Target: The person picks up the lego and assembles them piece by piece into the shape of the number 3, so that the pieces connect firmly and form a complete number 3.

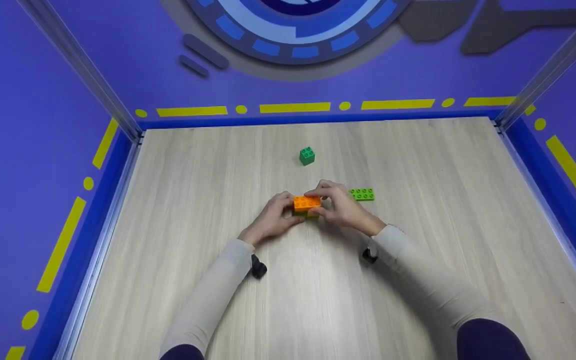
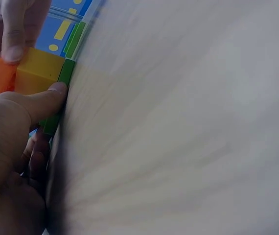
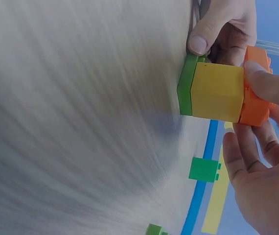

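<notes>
A small stack of toy building bricks stands on the table between both hands. At its bottom is a flat green brick (image 3: 186, 90), with a yellow brick (image 3: 218, 92) on it and an orange brick (image 1: 307, 202) on top. My left hand (image 1: 274, 216) pinches the green brick low on the left side, its thumb (image 2: 51, 98) at the front. From the right, my right hand (image 1: 342, 206) holds the orange brick between thumb and fingers. Its thumb (image 3: 262, 81) lies against the orange side in the right wrist view.
Behind the stack stands a darker green brick (image 1: 307, 156) with studs upward. A light green flat brick (image 1: 363, 194) lies just beyond the right hand. Blue printed panels (image 1: 288, 90) enclose the wooden table (image 1: 208, 165) at the back and sides.
</notes>
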A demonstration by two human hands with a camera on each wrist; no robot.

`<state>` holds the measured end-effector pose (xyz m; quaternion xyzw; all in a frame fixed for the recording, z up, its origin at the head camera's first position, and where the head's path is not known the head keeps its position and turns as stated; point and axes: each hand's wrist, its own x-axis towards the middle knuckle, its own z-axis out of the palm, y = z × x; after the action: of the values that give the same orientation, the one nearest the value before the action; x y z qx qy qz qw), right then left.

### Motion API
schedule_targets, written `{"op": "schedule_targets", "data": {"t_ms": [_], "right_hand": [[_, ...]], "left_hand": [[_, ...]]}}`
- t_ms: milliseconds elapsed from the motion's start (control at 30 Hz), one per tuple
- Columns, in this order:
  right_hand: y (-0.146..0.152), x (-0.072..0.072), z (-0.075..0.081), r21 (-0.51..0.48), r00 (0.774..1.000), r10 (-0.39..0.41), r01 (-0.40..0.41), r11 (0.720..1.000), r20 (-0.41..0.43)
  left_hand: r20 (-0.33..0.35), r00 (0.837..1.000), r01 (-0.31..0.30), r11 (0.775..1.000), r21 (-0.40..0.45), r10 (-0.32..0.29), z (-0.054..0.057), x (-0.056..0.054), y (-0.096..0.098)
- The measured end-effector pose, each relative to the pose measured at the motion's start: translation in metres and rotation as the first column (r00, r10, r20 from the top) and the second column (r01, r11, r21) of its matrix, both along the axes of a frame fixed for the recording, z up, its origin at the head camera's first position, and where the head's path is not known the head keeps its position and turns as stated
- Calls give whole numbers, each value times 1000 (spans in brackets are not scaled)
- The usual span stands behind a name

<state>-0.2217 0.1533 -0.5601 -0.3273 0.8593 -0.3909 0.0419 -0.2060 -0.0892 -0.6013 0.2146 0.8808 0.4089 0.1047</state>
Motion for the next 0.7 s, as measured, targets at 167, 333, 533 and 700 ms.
{"op": "schedule_targets", "data": {"t_ms": [167, 333, 533, 700], "right_hand": [[0, 2, -2, -6, 1000, 4, -4, 1000, -18], [0, 4, -2, -8, 1000, -10, 9, 1000, -24], [1, 6, -1, 10, 999, -30, 30, 999, -45], [4, 7, 0, 16, 999, -31, 32, 999, -22]], "left_hand": [[-14, 1000, 4, 1000, 2, -4, 0, 0, 1], [-22, 1000, 8, 1000, -11, -8, -1, 0, 2], [-13, 1000, -2, 1000, -3, 2, 1, 0, 4], [-10, 1000, -7, 1000, -21, 7, 3, 0, 6]]}}
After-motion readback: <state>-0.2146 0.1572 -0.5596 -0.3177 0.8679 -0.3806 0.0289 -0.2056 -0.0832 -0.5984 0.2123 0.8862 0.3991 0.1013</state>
